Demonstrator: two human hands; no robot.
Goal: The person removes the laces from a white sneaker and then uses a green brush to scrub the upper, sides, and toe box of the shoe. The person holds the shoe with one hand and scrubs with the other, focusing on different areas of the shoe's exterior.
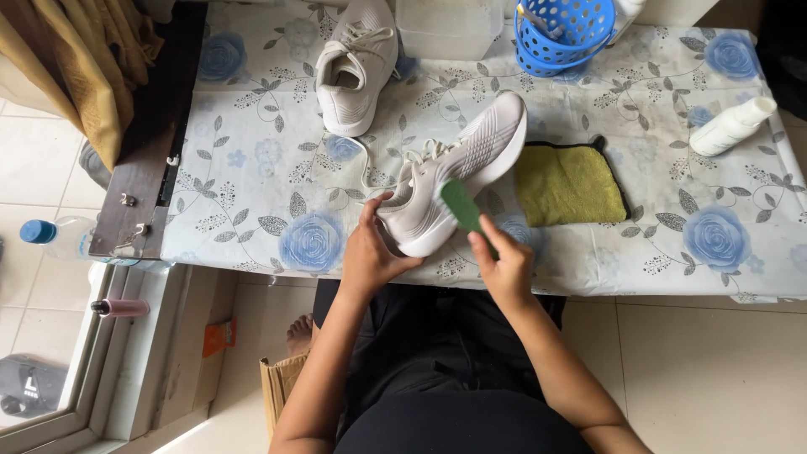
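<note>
Tabletop covered with a blue-rose floral cloth (252, 168), tiled floor below. Left hand (367, 252) closed around the heel end of a white sneaker (454, 172), which lies tilted on its side at the near table edge, toe pointing away to the right. Right hand (504, 265) grips a green brush (462, 206), its head touching the sneaker's side just above the sole. Second white sneaker (357, 63) stands farther back. Green cloth (567, 185) just right of the held sneaker; blue basket (563, 34) and white bottle (731, 126) beyond.

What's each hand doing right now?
Left hand: closed on the heel of the white sneaker.
Right hand: closed on the green brush, against the sneaker's side.
</note>
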